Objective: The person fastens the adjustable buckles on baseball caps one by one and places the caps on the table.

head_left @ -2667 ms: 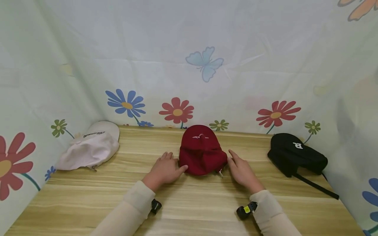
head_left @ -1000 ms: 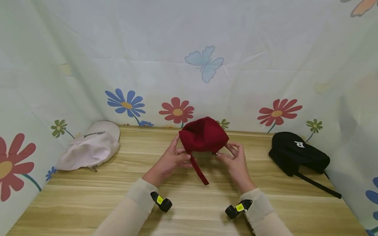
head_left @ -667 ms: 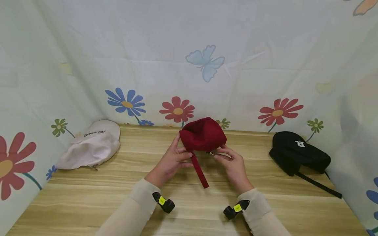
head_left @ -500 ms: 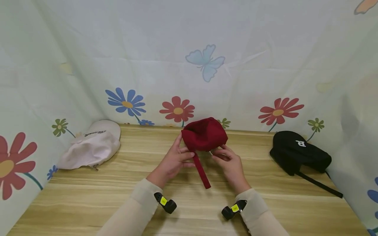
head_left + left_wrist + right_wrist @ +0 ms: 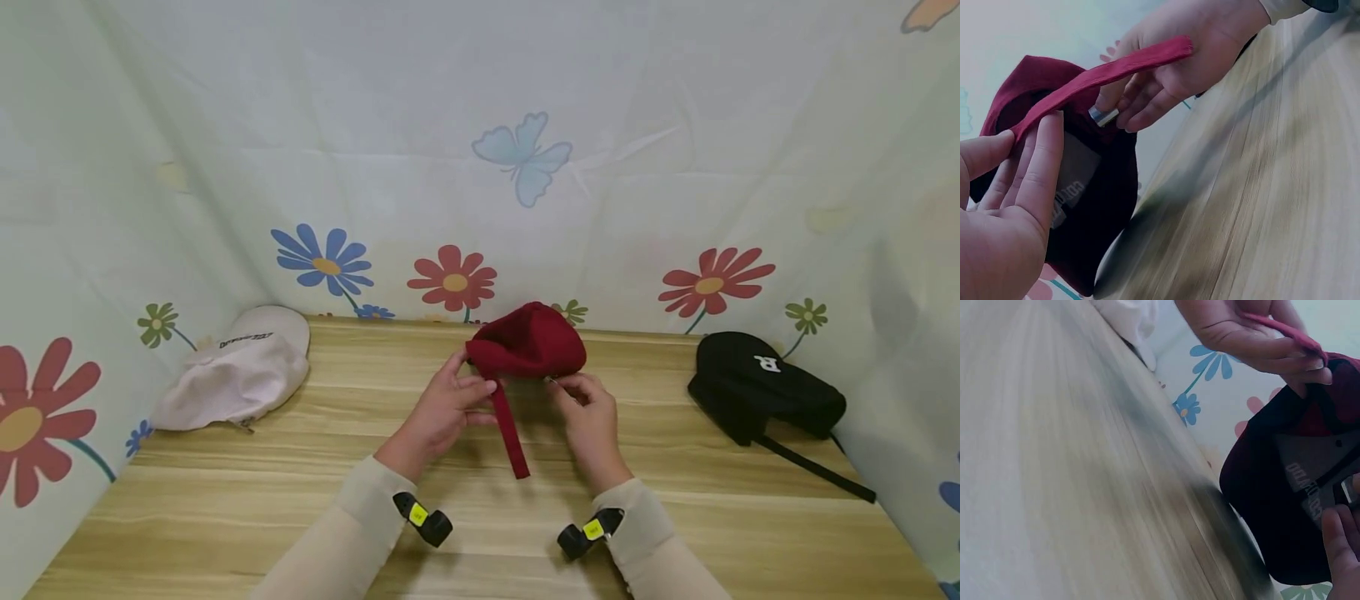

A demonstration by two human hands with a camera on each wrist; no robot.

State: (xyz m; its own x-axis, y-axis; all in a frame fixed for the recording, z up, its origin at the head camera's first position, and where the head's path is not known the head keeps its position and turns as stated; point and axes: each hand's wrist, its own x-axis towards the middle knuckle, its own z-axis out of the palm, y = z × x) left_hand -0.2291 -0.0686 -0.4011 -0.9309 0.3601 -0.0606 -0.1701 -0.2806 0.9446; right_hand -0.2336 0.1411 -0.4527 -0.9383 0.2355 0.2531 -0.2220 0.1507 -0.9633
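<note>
A dark red baseball cap (image 5: 532, 343) stands tilted at the middle back of the table, its opening turned toward me. My left hand (image 5: 442, 408) pinches the cap's edge at the base of its loose red strap (image 5: 510, 433), which hangs down in front. Thumb and fingers of my right hand (image 5: 592, 421) pinch the small metal buckle (image 5: 1104, 116) on the opposite side of the opening. The strap's free end is outside the buckle. In the right wrist view the dark inside of the cap (image 5: 1272, 487) shows printed lettering.
A pale pink cap (image 5: 240, 375) lies at the left back of the wooden table (image 5: 495, 550). On the right lies a black cap (image 5: 757, 383) with a white letter and a loose strap. A flower-printed curtain (image 5: 375, 108) encloses the back and sides.
Earlier the red cap lay with its crown up between my two open hands. It has been tipped back, its strap hangs free, and both hands grip it. Lately it shifted slightly right.
</note>
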